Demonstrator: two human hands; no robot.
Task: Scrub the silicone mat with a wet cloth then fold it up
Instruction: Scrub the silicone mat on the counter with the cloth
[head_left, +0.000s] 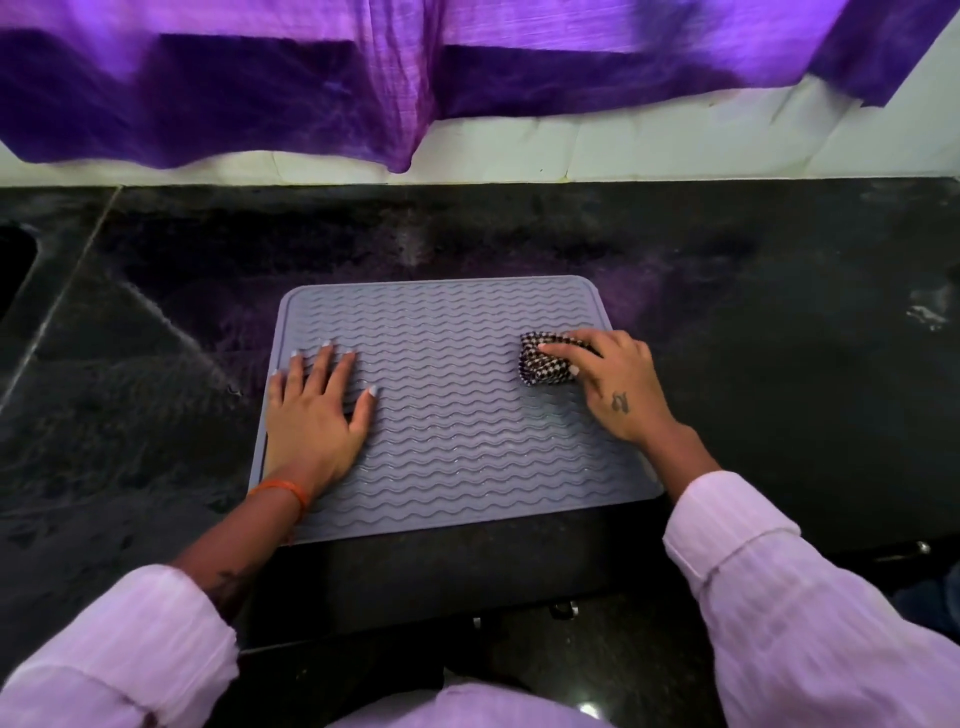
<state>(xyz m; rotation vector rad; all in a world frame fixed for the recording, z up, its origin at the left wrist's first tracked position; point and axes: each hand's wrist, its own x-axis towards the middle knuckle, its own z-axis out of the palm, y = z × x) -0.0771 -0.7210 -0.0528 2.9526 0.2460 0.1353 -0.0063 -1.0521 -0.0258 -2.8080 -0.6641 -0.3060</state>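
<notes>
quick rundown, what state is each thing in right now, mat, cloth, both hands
silicone mat: unfolded, lying flat on the dark counter
checked cloth: bunched up, resting on the mat near its right edge
left hand: fingers straight and spread, pressing flat on the mat's left side
right hand: fingers curled round the cloth, holding it on the mat
purple curtain: hanging behind the counter

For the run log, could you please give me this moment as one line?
stage: scrubbing | left hand: flat on mat | right hand: grips cloth on mat | mat: unfolded on counter
</notes>
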